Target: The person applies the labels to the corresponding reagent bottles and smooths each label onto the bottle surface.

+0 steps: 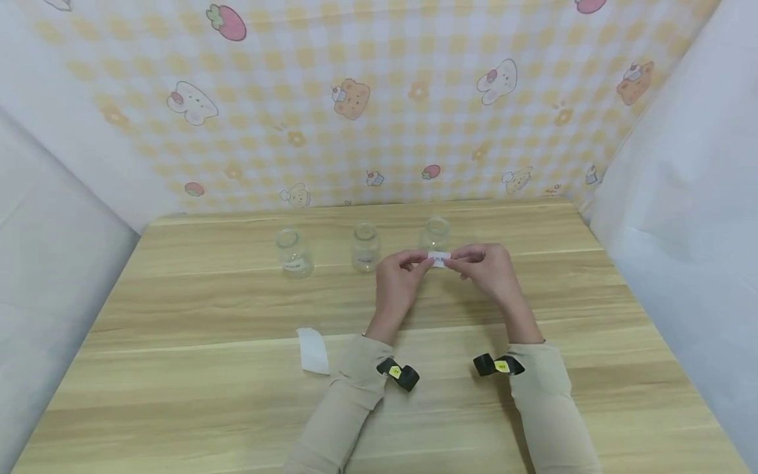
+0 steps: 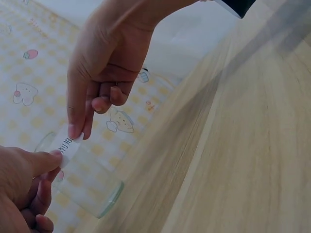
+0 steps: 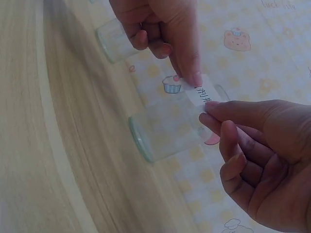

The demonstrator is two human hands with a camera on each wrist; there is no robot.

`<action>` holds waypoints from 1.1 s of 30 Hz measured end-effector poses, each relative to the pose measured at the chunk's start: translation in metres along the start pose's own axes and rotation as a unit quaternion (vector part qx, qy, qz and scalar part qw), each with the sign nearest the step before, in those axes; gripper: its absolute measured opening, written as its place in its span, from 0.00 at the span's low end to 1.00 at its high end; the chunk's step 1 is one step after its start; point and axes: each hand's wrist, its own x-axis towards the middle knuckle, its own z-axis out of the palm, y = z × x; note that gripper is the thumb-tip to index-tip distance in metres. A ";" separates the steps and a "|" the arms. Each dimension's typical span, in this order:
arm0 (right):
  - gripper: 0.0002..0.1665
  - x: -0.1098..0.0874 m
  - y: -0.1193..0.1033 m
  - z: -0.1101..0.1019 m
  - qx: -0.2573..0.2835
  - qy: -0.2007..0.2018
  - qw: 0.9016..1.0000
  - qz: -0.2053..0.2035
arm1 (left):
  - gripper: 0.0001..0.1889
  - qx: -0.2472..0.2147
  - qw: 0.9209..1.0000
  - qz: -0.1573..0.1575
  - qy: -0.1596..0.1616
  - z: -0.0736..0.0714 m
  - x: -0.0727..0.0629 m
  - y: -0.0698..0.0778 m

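A small white label [image 1: 439,259] with dark handwriting is stretched between the two hands. My left hand [image 1: 400,280] pinches its left end between thumb and finger, while my right hand [image 1: 487,271] pinches the right end the same way. Just behind the label stands a clear glass jar [image 1: 437,230], upright and without a lid; the hands and label cover its lower part in the head view. In the right wrist view the label [image 3: 200,92] lies across the upper part of that jar [image 3: 167,128]; whether they touch I cannot tell.
Two more open glass jars, the middle jar [image 1: 365,247] and the left jar [image 1: 294,253], stand to the left, each bearing a white label low on its side. A white paper strip [image 1: 313,351] lies on the wooden table [image 1: 195,395]. Behind hangs a checked cloth [image 1: 391,131].
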 end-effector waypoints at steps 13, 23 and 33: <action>0.13 0.006 0.007 0.003 -0.025 -0.003 1.000 -0.004 | 0.06 0.026 0.999 0.019 -0.029 -0.003 0.004 -0.010; 0.10 0.007 0.010 0.007 0.007 -0.018 0.999 -0.037 | 0.08 0.018 0.997 0.013 -0.071 -0.010 0.010 -0.019; 0.10 0.010 0.013 0.010 0.013 -0.013 0.999 -0.033 | 0.08 0.022 0.994 -0.006 -0.107 -0.008 0.016 -0.024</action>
